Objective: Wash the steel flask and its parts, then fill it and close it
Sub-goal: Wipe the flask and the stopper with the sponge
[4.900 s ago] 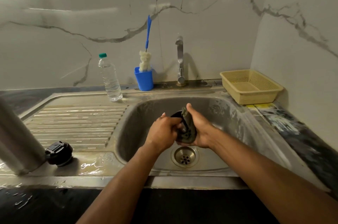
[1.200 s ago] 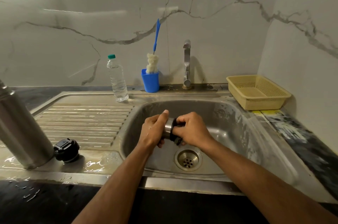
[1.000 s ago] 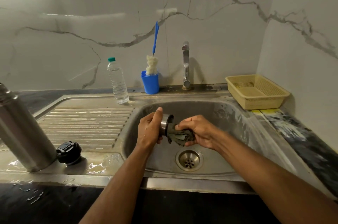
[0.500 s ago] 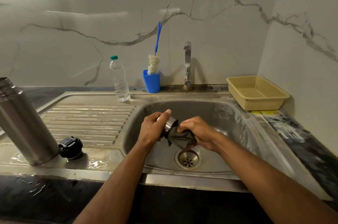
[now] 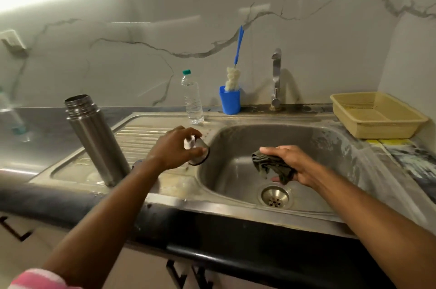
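Note:
The steel flask [image 5: 95, 137] stands open-mouthed on the wet drainboard [image 5: 141, 133], left of the basin. My left hand [image 5: 175, 150] grips the flask's steel cap [image 5: 199, 150] above the basin's left rim, over the drainboard edge. My right hand [image 5: 290, 162] holds a dark green scrub cloth [image 5: 271, 166] inside the sink basin [image 5: 330, 147], above the drain [image 5: 275, 196]. The black stopper is mostly hidden behind my left wrist; only a dark sliver [image 5: 138, 162] shows beside the flask's base.
A clear plastic water bottle [image 5: 192, 97], a blue cup [image 5: 230, 100] with a bottle brush [image 5: 233, 76] and the tap [image 5: 276, 76] line the back wall. A yellow basket [image 5: 377, 114] sits at the right. The black counter edge [image 5: 212, 248] runs along the front.
My hands have parted: the left carried the steel cap leftward to the drainboard edge, the right stayed in the basin with the cloth. The view shifted left, showing the whole flask.

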